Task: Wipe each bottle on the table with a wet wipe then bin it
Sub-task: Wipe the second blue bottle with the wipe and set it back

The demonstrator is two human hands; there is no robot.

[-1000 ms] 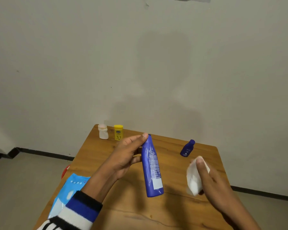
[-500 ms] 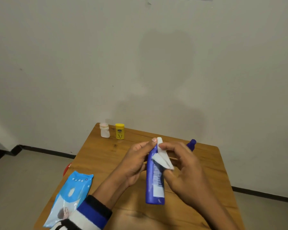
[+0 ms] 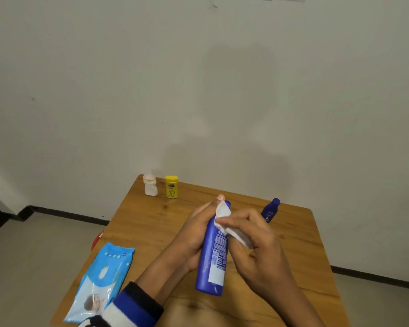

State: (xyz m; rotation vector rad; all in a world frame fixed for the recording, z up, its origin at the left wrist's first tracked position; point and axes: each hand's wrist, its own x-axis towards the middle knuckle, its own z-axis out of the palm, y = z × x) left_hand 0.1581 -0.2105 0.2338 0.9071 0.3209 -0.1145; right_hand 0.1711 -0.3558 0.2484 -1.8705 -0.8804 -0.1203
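Note:
My left hand [image 3: 194, 234] grips a tall blue bottle [image 3: 211, 260] from the left and holds it above the wooden table [image 3: 147, 223]. My right hand [image 3: 257, 241] presses a white wet wipe [image 3: 224, 217] against the bottle's upper part. A small blue bottle [image 3: 270, 210] stands at the far right, partly behind my right hand. Near the far left corner a small white bottle [image 3: 151, 185] and a yellow bottle [image 3: 171, 186] stand side by side.
A light blue pack of wet wipes [image 3: 102, 282] lies at the table's near left edge. Something red [image 3: 97, 239] shows on the floor beside the left edge. A pale wall rises just behind the table.
My right hand came in from the right and put the wipe onto the top of the tall blue bottle; it now sits slightly lower on the bottle.

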